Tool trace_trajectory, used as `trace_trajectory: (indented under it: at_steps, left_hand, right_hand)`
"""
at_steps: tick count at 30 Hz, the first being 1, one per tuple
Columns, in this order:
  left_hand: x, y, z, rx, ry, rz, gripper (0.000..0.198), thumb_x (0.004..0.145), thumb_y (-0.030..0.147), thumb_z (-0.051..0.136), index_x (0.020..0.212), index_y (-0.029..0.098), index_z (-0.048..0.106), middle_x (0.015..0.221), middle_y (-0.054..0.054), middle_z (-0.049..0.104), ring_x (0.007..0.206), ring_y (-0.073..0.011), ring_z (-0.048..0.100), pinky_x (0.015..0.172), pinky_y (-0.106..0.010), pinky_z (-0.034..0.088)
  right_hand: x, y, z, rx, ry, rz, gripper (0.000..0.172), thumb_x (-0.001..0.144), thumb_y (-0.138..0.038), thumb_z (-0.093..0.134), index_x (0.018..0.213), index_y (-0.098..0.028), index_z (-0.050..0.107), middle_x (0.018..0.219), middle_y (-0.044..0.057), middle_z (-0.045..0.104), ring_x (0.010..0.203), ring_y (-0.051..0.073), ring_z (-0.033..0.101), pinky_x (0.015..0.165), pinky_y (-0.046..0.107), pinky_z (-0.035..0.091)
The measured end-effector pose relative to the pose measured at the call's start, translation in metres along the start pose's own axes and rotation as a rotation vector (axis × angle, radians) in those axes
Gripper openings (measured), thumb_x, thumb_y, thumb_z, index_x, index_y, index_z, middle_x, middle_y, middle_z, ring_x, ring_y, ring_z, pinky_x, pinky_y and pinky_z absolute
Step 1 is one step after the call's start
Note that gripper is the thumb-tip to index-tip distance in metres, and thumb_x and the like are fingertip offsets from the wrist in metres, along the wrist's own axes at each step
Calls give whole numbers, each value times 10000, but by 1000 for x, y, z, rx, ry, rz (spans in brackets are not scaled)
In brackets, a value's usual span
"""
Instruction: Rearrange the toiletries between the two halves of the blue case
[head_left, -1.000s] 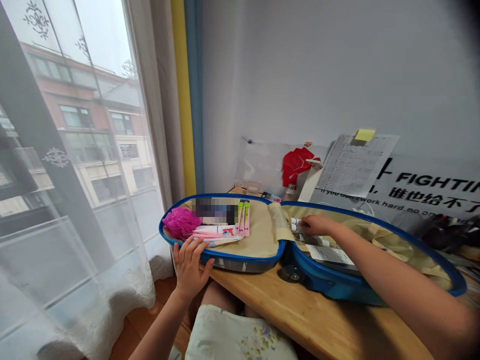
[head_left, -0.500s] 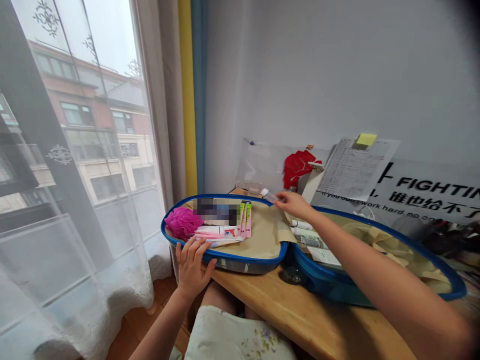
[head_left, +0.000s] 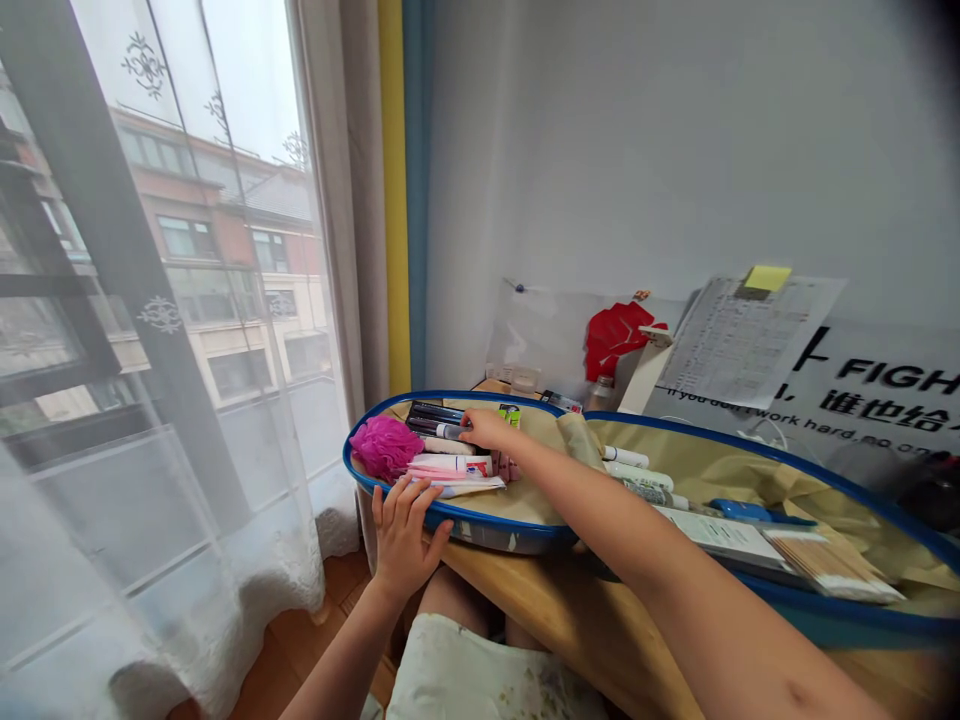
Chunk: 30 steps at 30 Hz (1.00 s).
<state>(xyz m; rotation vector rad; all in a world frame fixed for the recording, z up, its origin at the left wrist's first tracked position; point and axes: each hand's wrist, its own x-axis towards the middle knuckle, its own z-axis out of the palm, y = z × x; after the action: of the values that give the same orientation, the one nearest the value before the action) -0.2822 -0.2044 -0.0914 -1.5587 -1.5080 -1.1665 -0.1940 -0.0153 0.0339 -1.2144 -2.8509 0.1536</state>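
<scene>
An open blue-rimmed case (head_left: 525,520) lies on a wooden table. My right hand (head_left: 487,430) is over its left half, pinching a small clear tube with a white cap (head_left: 448,431). Beneath and around the tube are dark slim packs (head_left: 435,411), a white tube, a toothpaste tube (head_left: 478,466) and pink-and-green packs, partly hidden by my hand. A magenta bath puff (head_left: 385,448) sits at the left end. My left hand (head_left: 409,530) rests on the near rim with its fingers spread, holding nothing.
The case's right half holds white-capped tubes (head_left: 637,475), a white box (head_left: 720,535), a blue item (head_left: 739,510) and a pack of cotton swabs (head_left: 829,565). Curtains (head_left: 360,200) hang at the left. Papers (head_left: 754,340) and a small bottle (head_left: 601,392) are behind the case.
My right hand has moved left and down with the clear tube, from above the far rim into the left half. The view has shifted, showing more of the right half's contents.
</scene>
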Motion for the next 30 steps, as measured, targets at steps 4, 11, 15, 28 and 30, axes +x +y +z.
trace_trajectory:
  at_steps: [4,11,15,28,30]
  left_hand:
    - [-2,-1,1,1,-11,-2,332,894,339,468,1168,192,582,1163,-100,629,1257,-259,447,1162,-483,96]
    - [-3,-3,2,-2,-17,-13,332,885,341,479,1166,201,587,1174,-99,625,1262,-262,444,1159,-495,103]
    - [-3,-4,2,-2,-22,-16,335,884,344,479,1166,202,590,1168,-99,627,1264,-263,446,1160,-493,101]
    - [-3,-6,2,5,-8,8,344,880,341,495,1191,206,556,1171,-101,623,1254,-267,460,1159,-489,103]
    - [-3,-6,2,8,-2,9,344,881,346,493,1190,207,554,1165,-102,623,1253,-267,460,1158,-487,105]
  right_hand:
    - [3,-5,6,6,-13,-17,335,907,-386,532,1178,-193,573,1215,77,577,1034,177,582,884,394,505]
    - [0,7,-6,76,12,-26,342,902,-387,540,1175,-184,574,1205,74,581,1029,182,586,874,391,509]
    - [-11,54,-39,98,97,71,334,909,-386,530,1172,-186,573,1192,74,587,1008,170,591,863,385,514]
    - [-119,229,-40,-60,-41,388,291,907,-368,538,1123,-182,595,1159,70,604,987,157,596,858,373,515]
    - [-121,236,-28,-53,-80,371,316,906,-372,539,1154,-181,581,1184,76,592,1007,166,591,866,385,513]
